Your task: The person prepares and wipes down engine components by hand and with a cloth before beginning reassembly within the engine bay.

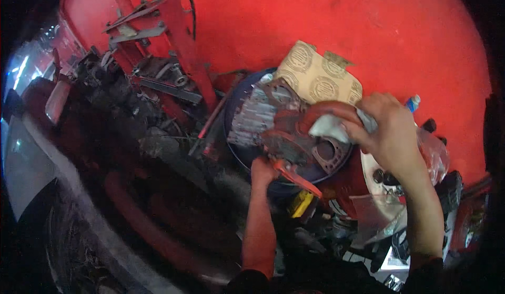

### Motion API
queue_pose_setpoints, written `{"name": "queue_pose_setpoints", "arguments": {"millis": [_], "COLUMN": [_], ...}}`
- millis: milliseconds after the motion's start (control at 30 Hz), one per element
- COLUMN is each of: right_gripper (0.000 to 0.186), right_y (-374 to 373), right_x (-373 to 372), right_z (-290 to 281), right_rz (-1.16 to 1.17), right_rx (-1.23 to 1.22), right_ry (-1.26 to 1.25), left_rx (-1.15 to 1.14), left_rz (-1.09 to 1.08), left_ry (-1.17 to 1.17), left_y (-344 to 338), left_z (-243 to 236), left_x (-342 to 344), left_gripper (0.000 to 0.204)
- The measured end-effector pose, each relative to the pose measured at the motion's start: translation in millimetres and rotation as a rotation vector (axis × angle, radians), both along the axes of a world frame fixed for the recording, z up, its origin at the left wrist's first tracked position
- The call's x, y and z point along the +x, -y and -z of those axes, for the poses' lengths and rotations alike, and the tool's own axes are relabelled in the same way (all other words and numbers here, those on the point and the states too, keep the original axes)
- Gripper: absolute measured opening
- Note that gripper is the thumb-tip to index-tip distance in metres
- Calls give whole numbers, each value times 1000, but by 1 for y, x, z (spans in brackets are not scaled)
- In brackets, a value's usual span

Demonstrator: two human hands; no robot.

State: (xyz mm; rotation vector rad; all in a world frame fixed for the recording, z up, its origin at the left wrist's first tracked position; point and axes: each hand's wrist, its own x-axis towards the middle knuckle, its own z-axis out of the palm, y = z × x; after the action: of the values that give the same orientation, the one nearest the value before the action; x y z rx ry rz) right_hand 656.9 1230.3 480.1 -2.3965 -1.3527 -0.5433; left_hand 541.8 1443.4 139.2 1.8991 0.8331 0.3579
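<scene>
My right hand (386,128) is closed on a crumpled white cloth (329,128). That cloth lies against a curved reddish-brown pipe (331,107), which is joined to a dirty rusty metal part (289,144) with a flat end. Closed at the lower edge of the metal part, my left hand (263,172) appears to steady it; its fingertips are hidden. Beside that hand an orange-red strip (299,179) slants down to the right. A flat flange plate with a round hole (327,154) sits at the right of the metal part. All this rests on a dark blue drum (228,128).
Printed brown paper (315,75) lies at the drum's far side, and a grey ridged sheet (252,120) at its left. A red press frame (181,57) stands back left near a dark heap of parts (115,89). A yellow object (301,204) and a clear plastic bag (434,149) are nearby.
</scene>
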Motion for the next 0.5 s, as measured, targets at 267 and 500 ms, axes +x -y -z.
{"name": "queue_pose_setpoints", "arguments": {"millis": [267,500], "right_gripper": [37,37], "right_y": [1,-9], "right_x": [-2,1], "right_z": [-5,-4], "right_rz": [85,80], "right_rx": [-82,-125], "right_ry": [75,58], "left_rx": [454,630], "left_rz": [-335,-77], "left_ry": [136,-269], "left_y": [-120,-221], "left_z": [-127,-81], "left_x": [99,262], "left_gripper": [41,35]}}
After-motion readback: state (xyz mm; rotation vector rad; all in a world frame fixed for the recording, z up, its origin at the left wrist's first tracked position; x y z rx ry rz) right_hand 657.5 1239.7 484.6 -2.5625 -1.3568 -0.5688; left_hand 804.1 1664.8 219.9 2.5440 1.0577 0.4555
